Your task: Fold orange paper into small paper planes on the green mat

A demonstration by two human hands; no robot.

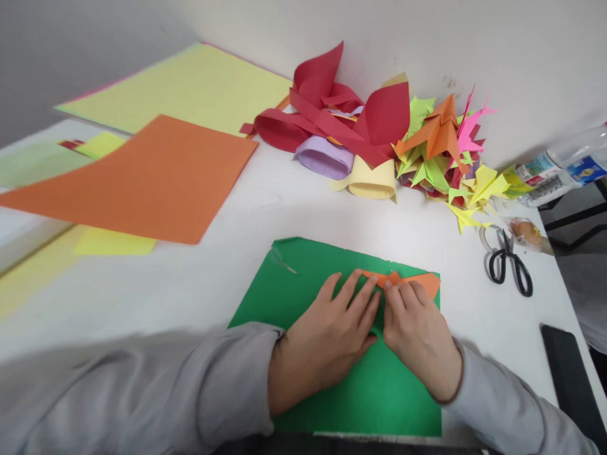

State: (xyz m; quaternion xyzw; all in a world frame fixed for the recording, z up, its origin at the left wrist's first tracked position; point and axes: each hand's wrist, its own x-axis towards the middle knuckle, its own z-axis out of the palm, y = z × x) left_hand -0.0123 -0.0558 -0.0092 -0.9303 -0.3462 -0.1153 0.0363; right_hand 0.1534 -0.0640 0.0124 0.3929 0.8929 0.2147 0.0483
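A small piece of folded orange paper lies near the far right edge of a green sheet. My left hand rests with its fingers stretched out, the fingertips touching the left part of the orange paper. Curled fingers of my right hand pinch the same paper near its middle, beside the left fingertips. Both hands hide part of the folds, so the full shape of the piece does not show.
Black-handled scissors and a dark phone-like slab lie at the right. Folded paper pieces pile up by the wall, near red paper shapes and a plastic bottle. A large orange sheet lies left.
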